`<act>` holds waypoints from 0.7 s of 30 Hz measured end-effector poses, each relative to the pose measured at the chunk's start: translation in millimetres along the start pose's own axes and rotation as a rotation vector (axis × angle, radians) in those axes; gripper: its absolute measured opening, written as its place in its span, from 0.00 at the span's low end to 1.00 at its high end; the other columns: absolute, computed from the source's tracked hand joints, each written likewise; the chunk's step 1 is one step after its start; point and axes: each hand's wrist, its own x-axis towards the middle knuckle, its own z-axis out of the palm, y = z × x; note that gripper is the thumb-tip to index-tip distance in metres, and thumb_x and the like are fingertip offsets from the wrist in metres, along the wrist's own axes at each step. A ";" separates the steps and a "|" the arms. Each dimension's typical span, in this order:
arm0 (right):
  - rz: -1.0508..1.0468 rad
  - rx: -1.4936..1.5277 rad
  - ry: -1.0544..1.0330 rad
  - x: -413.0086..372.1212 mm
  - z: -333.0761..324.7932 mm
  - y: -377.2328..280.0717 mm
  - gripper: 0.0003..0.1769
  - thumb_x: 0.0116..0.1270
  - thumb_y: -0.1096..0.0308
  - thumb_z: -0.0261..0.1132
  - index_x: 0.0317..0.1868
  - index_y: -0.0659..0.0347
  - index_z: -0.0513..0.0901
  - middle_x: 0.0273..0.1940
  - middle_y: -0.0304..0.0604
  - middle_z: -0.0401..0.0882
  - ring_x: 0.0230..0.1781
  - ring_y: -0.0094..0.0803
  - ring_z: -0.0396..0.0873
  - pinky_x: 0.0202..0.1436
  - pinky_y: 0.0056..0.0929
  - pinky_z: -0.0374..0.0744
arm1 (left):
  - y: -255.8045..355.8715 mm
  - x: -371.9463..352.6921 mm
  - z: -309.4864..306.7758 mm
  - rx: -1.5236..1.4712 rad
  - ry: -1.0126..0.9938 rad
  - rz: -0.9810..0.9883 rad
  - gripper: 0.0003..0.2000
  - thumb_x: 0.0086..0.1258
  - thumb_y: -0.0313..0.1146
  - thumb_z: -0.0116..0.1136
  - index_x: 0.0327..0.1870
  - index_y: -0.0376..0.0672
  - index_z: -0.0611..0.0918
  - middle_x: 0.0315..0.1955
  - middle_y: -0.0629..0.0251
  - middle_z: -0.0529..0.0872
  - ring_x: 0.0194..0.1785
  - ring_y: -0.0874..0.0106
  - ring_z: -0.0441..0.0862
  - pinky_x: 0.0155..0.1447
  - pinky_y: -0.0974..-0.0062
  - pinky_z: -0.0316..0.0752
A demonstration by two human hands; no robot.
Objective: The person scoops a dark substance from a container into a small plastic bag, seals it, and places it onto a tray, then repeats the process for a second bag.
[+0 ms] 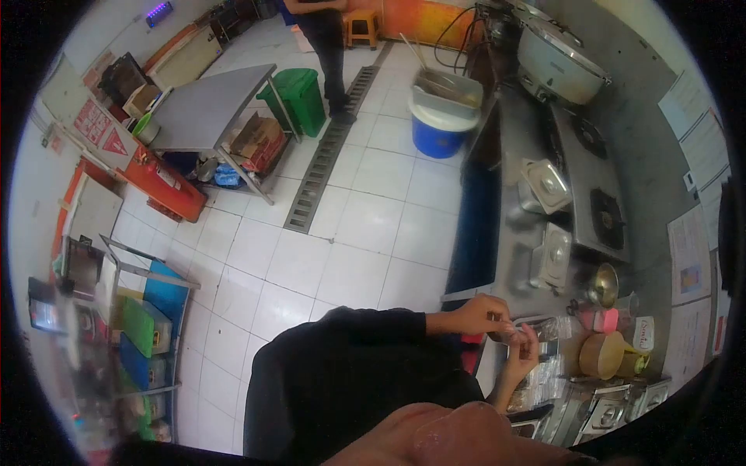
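At the right, over the counter, my left hand (pixel 483 314) comes out of a black sleeve with its fingers pinched together. My right hand (pixel 524 351) is just below it, fingers also closed, and the fingertips of both hands nearly meet. Something small and pale seems to be between them, too small to make out. Beneath and beside the hands lie clear plastic packets (pixel 546 374) with brownish contents. A tan tub (pixel 601 356) and a pink container (pixel 601 319) stand beyond the packets.
Lidded steel pans (pixel 550 256) sit beside the stove (pixel 600 210), near a brass-coloured bowl (pixel 603 285). A large cooker (pixel 561 58) is farther along. On the floor are a blue bucket (pixel 437 138) and a green bin (pixel 299 101); a person (pixel 326 54) stands near a steel table (pixel 210 105).
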 end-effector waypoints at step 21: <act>-0.032 0.015 0.026 -9.0 0.7 2.2 0.12 0.64 0.78 0.60 0.48 0.67 0.78 0.37 0.41 0.82 0.36 0.23 0.79 0.42 0.20 0.75 | -6.5 -5.3 3.6 -0.025 0.004 0.025 0.07 0.63 0.33 0.65 0.32 0.38 0.84 0.30 0.62 0.83 0.33 0.71 0.80 0.38 0.75 0.73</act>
